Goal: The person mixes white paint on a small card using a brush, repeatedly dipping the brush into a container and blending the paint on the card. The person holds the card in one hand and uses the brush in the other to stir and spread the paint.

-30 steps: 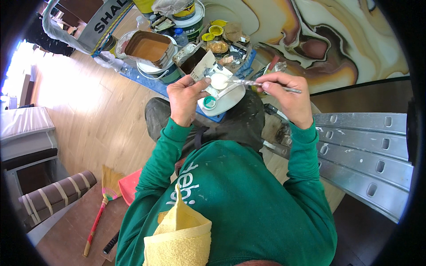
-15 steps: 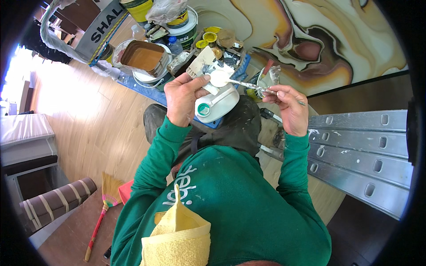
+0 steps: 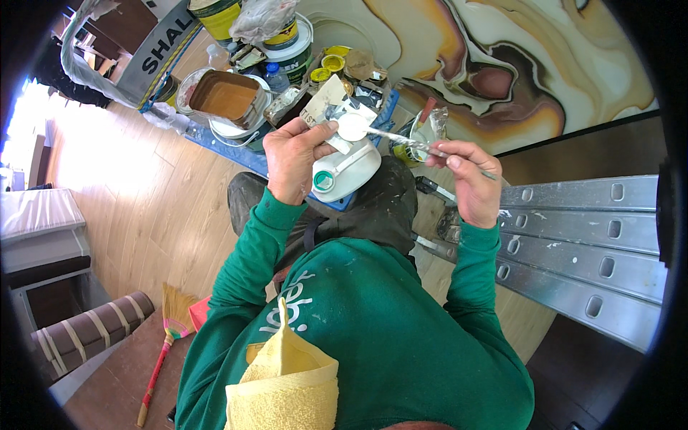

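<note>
My left hand (image 3: 295, 154) pinches a piece of card (image 3: 324, 105) that bears grey and white paint smears. A round white patch (image 3: 351, 127), a paint blob or small lid, shows at the card; I cannot tell which. Between the fingers of my right hand (image 3: 469, 179) is a slim paint-smeared brush (image 3: 401, 137), its tip against the white patch. The tip's shape is lost in the white. Just below the card, a white jug (image 3: 351, 172) with a green cap (image 3: 324, 180) stands near my knees.
Paint buckets (image 3: 290, 54), a brown-filled tub (image 3: 226, 94) and open yellow pots (image 3: 332, 63) crowd a blue board (image 3: 236, 152). A swirl-patterned panel (image 3: 494, 79) rises behind. To the right lies a metal ladder (image 3: 573, 229); at lower left, a broom (image 3: 175, 312).
My right hand has shifted slightly right and down, and the brush lies at a slightly steeper slant. My left hand keeps its grip on the card. The whole view has shifted a little.
</note>
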Demonstrator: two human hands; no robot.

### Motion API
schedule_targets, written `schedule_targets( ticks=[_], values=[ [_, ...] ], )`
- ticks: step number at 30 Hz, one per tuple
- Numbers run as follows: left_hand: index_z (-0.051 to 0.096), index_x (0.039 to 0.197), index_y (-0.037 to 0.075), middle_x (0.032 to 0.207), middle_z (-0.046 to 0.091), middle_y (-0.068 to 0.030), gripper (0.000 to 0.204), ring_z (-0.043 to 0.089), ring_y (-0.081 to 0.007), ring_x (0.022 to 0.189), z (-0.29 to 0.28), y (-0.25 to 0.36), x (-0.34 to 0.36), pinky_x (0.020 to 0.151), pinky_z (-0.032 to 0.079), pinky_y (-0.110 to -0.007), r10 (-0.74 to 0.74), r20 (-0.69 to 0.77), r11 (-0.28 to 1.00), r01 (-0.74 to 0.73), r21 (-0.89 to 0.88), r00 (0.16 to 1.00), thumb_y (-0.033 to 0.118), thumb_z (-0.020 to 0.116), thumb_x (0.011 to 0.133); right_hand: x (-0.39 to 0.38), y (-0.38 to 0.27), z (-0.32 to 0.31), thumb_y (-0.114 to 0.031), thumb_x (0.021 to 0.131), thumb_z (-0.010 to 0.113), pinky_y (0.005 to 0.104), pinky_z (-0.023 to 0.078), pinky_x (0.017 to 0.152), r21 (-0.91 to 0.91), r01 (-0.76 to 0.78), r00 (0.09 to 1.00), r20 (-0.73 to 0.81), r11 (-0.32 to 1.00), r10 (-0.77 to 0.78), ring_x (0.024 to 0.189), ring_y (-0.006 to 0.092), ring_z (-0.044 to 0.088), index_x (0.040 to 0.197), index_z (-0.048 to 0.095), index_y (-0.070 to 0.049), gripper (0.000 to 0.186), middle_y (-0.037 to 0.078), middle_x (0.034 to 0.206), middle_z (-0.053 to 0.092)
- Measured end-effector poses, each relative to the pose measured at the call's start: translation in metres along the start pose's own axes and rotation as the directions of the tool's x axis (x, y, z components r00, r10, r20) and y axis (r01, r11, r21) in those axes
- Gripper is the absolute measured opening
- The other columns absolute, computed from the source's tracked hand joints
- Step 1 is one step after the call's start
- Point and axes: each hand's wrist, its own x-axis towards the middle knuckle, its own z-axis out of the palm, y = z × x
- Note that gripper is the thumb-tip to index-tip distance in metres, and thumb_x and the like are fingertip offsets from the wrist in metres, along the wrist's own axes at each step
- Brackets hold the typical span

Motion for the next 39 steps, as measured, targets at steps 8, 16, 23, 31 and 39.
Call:
schedule_targets(
  ticks=[8,16,23,31,39],
  values=[
    [0.064,0.096,-0.010,0.091,0.069,-0.0155,0.015,0.068,-0.0189,0.073,0.003,0.000,-0.002,0.061,0.057,-0.026,-0.004,-0.020,1.000,0.004,0.000,1.000,-0.003,0.069,0.083,-0.002,-0.012,-0.002,0.001,0.083,0.059,0.0386,0.051,0.087,-0.168,0.006,0.998,0.056,0.986,0.004,0.089,0.0271,0.067,0.098,0.068,0.008,0.019,0.022,0.107,0.067],
    [0.067,0.089,-0.008,0.082,0.068,-0.0109,0.013,0.063,-0.0127,0.063,0.002,-0.004,-0.004,0.056,0.052,-0.024,0.055,-0.035,0.996,-0.053,0.075,0.998,-0.002,0.073,0.080,0.008,-0.041,0.021,-0.001,0.085,0.062,0.0293,0.052,0.078,-0.424,0.165,0.984,0.136,0.891,-0.118,0.086,0.0177,0.067,0.099,0.070,0.006,0.017,0.013,0.096,0.071],
    [0.071,0.087,-0.006,0.075,0.068,-0.0050,0.010,0.059,-0.0076,0.062,0.002,-0.009,-0.007,0.056,0.048,-0.022,0.086,-0.027,0.974,-0.078,0.212,0.996,0.000,0.073,0.079,0.024,-0.038,0.048,-0.002,0.085,0.062,0.0268,0.050,0.070,-0.697,0.302,0.949,0.285,0.651,-0.135,0.075,0.0147,0.064,0.094,0.070,0.004,0.013,0.010,0.084,0.070],
    [0.071,0.087,-0.006,0.077,0.069,-0.0061,0.010,0.059,-0.0076,0.062,0.000,-0.012,-0.006,0.056,0.049,-0.022,0.056,-0.026,0.986,-0.051,0.156,0.998,0.000,0.073,0.079,0.025,-0.045,0.054,-0.007,0.084,0.065,0.0267,0.049,0.063,-0.672,0.222,0.971,0.215,0.706,-0.100,0.067,0.0135,0.064,0.090,0.071,0.001,0.012,0.010,0.074,0.069],
    [0.069,0.083,-0.007,0.076,0.067,-0.0063,0.009,0.059,-0.0086,0.062,-0.002,-0.015,-0.002,0.055,0.050,-0.023,0.039,-0.043,0.987,-0.032,0.159,0.998,0.000,0.073,0.079,0.026,-0.039,0.045,-0.004,0.091,0.059,0.0270,0.053,0.072,-0.517,0.007,0.978,0.180,0.856,0.101,0.078,0.0149,0.066,0.095,0.069,0.007,0.016,0.011,0.085,0.071]
  ],
)
